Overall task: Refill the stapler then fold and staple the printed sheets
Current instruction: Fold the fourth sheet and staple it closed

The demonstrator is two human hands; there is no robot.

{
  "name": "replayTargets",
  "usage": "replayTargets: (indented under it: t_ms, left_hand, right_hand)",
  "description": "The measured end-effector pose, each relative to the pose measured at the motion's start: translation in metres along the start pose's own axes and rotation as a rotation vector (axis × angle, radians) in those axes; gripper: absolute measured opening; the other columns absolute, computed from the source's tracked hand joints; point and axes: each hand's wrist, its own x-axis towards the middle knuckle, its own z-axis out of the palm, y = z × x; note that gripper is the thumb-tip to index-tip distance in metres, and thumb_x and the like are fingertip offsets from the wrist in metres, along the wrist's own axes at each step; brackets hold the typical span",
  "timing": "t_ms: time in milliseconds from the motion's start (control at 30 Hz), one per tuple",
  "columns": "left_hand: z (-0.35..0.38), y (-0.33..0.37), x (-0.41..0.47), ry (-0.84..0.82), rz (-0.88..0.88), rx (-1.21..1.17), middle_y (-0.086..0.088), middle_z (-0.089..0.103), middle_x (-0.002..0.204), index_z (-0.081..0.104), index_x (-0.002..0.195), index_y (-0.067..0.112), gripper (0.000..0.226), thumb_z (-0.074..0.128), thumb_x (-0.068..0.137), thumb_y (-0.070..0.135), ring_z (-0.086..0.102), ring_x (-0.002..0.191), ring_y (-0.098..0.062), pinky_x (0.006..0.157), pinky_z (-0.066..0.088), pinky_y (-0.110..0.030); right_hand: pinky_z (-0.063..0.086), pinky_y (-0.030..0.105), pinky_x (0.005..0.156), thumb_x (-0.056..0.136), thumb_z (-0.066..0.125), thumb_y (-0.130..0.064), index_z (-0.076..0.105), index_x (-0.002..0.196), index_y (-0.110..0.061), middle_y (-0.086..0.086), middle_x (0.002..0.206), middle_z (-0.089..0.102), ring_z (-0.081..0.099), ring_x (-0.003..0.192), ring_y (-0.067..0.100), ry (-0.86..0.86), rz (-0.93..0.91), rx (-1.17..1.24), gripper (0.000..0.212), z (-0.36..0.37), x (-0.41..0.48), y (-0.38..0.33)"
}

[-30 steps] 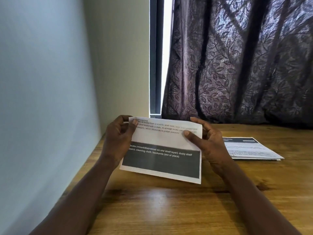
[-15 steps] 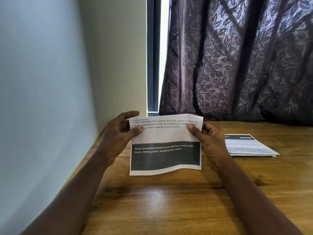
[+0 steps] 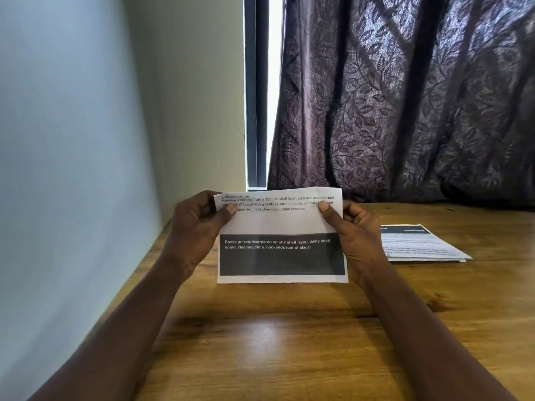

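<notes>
Brown wood-grain bench (image 3: 275, 342) fills the lower frame, glossy, with a bright light patch near centre. Pale blue-grey painted wall (image 3: 63, 169) runs along the left, meeting a cream back wall (image 3: 197, 96) at the corner. Dark window frame strip (image 3: 256, 91) with a daylight sliver beside it. Dark purple leaf-patterned curtain (image 3: 405, 105) covers the rest, backlit, hanging to bench level.

A folded printed sheet (image 3: 282, 237) stands at the centre of the frame, held above the wooden table (image 3: 275, 342). The left hand (image 3: 192, 234) pinches its upper left corner, the right hand (image 3: 354, 235) its upper right corner. To the right, a stack of printed sheets (image 3: 419, 243) lies flat on the table. Behind, a curtain (image 3: 405, 96) fills the upper right; a wall (image 3: 72, 140) runs along the left.
</notes>
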Motion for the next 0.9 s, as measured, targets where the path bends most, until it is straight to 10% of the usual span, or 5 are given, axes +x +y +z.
replayTargets:
  t_ms: [600,900]
  left_hand:
    - [0.0,-0.021,0.003,0.183,-0.065,0.01,0.014,0.08,0.087,0.07,0.119,0.018,0.032,0.077,0.09,0.006,0.077,0.081,-0.007,0.064,0.059,-0.017]
    - [-0.003,-0.025,0.007,0.121,-0.172,-0.11,0.006,0.081,0.101,0.065,0.126,0.019,0.033,0.072,0.094,0.017,0.078,0.091,-0.014,0.07,0.064,-0.027]
  right_hand:
    - [0.062,0.039,0.077,0.089,0.075,-0.023,0.073,0.102,-0.004,0.012,0.095,0.078,0.074,0.084,0.025,-0.064,0.09,-0.142,0.022,-0.001,-0.001,0.011]
    - [0.059,0.02,0.07,0.089,0.074,-0.013,0.074,0.093,-0.006,0.003,0.086,0.079,0.072,0.075,0.011,0.002,-0.003,-0.234,0.008,-0.001,0.002,0.021]
